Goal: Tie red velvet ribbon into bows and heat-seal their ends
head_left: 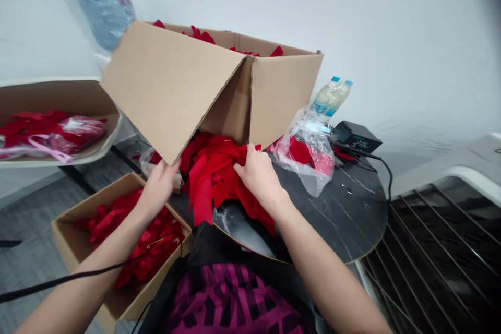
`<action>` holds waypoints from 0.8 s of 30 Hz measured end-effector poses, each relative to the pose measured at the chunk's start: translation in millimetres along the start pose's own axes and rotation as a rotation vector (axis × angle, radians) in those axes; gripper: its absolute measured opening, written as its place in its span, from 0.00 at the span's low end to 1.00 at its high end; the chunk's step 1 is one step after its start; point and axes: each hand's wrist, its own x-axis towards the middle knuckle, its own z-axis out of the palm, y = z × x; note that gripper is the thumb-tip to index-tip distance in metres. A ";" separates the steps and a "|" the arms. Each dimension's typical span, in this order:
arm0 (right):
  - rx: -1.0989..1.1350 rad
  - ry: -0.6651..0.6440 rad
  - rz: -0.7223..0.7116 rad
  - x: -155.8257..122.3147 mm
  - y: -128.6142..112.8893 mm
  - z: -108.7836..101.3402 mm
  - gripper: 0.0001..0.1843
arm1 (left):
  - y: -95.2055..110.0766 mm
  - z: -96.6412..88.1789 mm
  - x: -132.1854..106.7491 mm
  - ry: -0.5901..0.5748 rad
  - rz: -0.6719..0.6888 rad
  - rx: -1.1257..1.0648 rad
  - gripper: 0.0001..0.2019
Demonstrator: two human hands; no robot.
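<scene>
A large cardboard box with red cloth pieces showing over its rim stands on a round dark marble table. Its front flap hangs out toward me. My left hand grips the lower corner of that flap, fingers closed on the edge. A heap of red fabric lies on the table under the flap. My right hand rests on this heap, fingers curled into the cloth.
A smaller open box of red fabric sits on the floor at lower left. A clear plastic bag, two water bottles and a black device with cables lie at the table's right. A shelf tray holds bagged red items. A metal grate is on the right.
</scene>
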 end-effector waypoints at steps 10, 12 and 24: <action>-0.312 0.025 -0.069 -19.5 -11.2 -68.0 0.31 | -14.2 14.4 9.9 -0.362 0.929 0.830 0.38; -0.319 0.053 -0.109 -10.2 -20.7 -60.6 0.32 | -15.6 12.0 14.2 -0.367 1.080 0.762 0.42; -0.097 0.271 -0.042 -18.6 -9.1 -73.6 0.15 | 10.3 4.7 -10.1 -0.630 1.428 0.758 0.24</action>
